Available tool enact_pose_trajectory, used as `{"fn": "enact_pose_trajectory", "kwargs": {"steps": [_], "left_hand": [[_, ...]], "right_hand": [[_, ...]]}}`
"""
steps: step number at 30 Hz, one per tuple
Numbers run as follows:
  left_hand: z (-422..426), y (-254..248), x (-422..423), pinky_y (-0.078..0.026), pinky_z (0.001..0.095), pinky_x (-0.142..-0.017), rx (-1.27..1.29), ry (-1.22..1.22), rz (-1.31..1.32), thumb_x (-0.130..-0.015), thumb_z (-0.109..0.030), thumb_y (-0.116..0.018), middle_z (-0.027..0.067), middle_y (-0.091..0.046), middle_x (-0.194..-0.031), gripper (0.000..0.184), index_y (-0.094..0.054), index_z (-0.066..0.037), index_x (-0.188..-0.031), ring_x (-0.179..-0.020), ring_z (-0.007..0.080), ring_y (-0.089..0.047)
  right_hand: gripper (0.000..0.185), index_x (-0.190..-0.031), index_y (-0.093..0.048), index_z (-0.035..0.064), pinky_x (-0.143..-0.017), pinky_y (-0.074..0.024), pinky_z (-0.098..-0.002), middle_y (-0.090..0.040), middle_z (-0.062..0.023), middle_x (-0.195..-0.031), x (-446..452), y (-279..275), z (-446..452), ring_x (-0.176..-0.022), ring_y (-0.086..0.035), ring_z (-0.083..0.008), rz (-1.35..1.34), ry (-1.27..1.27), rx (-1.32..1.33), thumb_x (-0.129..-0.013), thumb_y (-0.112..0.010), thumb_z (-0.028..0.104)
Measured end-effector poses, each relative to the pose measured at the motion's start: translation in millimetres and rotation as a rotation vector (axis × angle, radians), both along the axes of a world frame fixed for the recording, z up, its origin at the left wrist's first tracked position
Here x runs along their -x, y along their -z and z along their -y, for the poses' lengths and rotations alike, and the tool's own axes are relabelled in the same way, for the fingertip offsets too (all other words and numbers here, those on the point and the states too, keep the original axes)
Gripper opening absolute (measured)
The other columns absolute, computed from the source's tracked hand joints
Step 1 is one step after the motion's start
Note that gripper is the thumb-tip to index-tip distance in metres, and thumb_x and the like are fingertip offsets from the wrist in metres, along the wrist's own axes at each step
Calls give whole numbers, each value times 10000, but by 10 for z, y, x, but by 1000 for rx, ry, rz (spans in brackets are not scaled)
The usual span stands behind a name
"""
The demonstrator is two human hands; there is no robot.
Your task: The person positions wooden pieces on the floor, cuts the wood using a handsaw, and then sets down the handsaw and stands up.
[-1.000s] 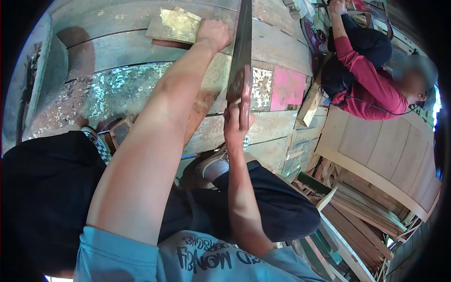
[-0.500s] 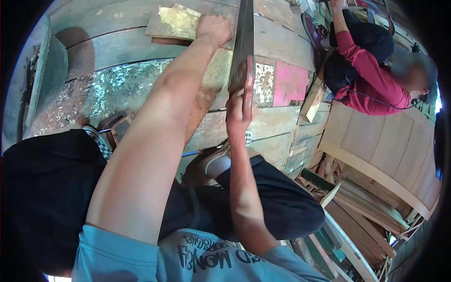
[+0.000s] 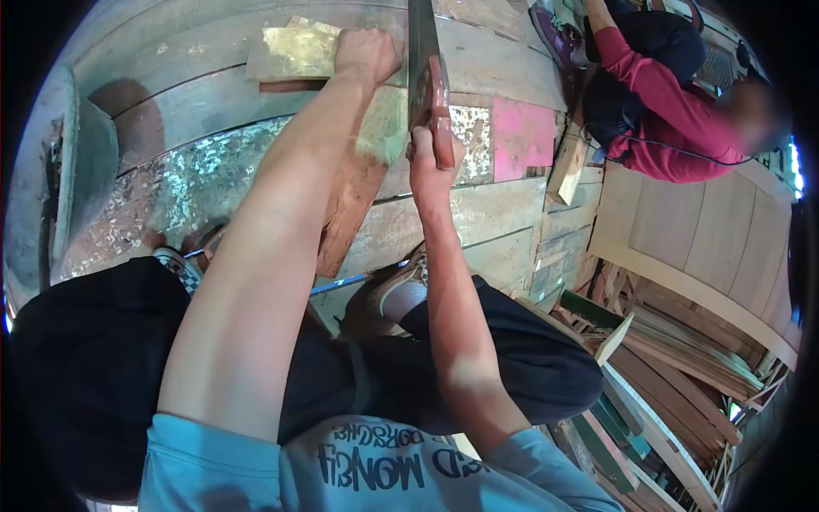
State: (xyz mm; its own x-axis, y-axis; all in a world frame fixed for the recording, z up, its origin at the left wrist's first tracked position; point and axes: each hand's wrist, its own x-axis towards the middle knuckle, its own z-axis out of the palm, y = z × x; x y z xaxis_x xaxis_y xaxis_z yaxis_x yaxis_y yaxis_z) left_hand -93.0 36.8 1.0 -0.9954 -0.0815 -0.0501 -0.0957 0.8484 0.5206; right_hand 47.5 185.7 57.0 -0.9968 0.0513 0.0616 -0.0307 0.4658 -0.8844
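Note:
My right hand (image 3: 434, 166) is wrapped round the reddish-brown handle of a handsaw (image 3: 442, 115). Its dark blade points away from me and runs out past the top of the view. Just left of the blade, my left hand (image 3: 368, 53) is closed in a fist on a wooden board (image 3: 299, 53) with a worn yellowish face. The fingertips are hidden, as is the place where the teeth meet the wood. Nearer to me, a reddish-brown plank (image 3: 350, 209) slants partly beneath my left forearm.
Weathered floorboards (image 3: 486, 218) carry peeling paint and a pink patch (image 3: 522, 134). A person in a red top (image 3: 674, 128) crouches at upper right, near a wooden block (image 3: 566, 175). Stacked timber (image 3: 674, 384) lies at lower right. A grey curved panel (image 3: 90, 145) stands at left.
My right hand and the saw have moved forward, away from me. My left hand stays on the board. The whole view has shifted slightly.

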Motion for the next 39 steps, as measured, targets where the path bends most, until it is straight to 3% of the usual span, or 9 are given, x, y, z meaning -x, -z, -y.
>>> {"fn": "enact_pose_trajectory", "kwargs": {"steps": [2,5,8,11,14,23,25,30,39], "left_hand": [[-15,-28,-20,-516,400,-771,4,5,-15,-859,-313,-411,200,-681,-809,438,-717,-24,-739,-775,331,-679],[17,-51,-10,-516,398,-771,13,10,-34,-863,-309,-410,196,-682,-814,434,-718,-25,-748,-775,325,-681],[31,-77,-29,-517,397,-765,14,13,-15,-865,-305,-408,194,-684,-826,428,-720,-29,-766,-781,315,-682],[-10,-48,-46,-521,402,-750,-20,32,34,-867,-310,-402,190,-685,-837,428,-724,-40,-782,-792,305,-684],[20,-56,-17,-522,401,-740,-20,27,38,-876,-332,-396,195,-685,-852,447,-724,-41,-795,-794,307,-683],[-1,-77,-38,-522,389,-737,-7,34,12,-863,-323,-410,200,-681,-854,430,-725,-37,-795,-791,312,-683],[33,-174,-64,-521,388,-740,-32,17,62,-858,-316,-409,197,-683,-842,425,-726,-41,-788,-788,311,-684],[4,-73,-21,-510,389,-738,30,-5,-2,-854,-290,-406,188,-685,-829,408,-728,-49,-789,-784,312,-681],[11,13,29,-515,405,-740,-16,0,-13,-870,-316,-388,198,-680,-811,443,-722,-46,-760,-765,314,-683]], "right_hand": [[171,-686,-452,-16,-463,-352,-329,-409,-56,-553,29,-127,82,-520,-393,-104,-11,-33,-99,-808,-539,68],[298,-1092,-609,-13,-486,-389,-299,-434,-52,-574,-412,-163,43,-537,-419,-100,-140,-44,-88,-816,-518,50],[501,-1317,-501,39,-496,-403,-285,-446,-42,-580,-468,-114,0,-536,-428,-102,-1,18,17,-817,-508,39],[103,-805,-584,-20,-460,-356,-299,-439,-33,-567,-31,99,-52,-516,-419,-90,37,10,50,-812,-499,39],[164,-660,-459,-9,-451,-337,-308,-441,-34,-560,-13,25,14,-510,-422,-90,27,22,15,-809,-501,44],[197,-696,-525,-16,-448,-353,-257,-470,5,-551,-69,38,-1,-490,-444,-76,-32,30,5,-833,-570,117],[142,-722,-513,-30,-486,-370,-306,-455,-79,-574,29,-47,45,-545,-435,-110,25,0,-158,-824,-539,65],[251,-1051,-590,-15,-550,-428,-320,-515,-123,-688,-501,-84,62,-598,-478,-151,-115,-58,-101,-821,-507,40],[63,-907,-548,32,-444,-328,-215,-425,32,-597,-291,48,-79,-497,-394,-49,-63,-35,7,-852,-540,61]]}}
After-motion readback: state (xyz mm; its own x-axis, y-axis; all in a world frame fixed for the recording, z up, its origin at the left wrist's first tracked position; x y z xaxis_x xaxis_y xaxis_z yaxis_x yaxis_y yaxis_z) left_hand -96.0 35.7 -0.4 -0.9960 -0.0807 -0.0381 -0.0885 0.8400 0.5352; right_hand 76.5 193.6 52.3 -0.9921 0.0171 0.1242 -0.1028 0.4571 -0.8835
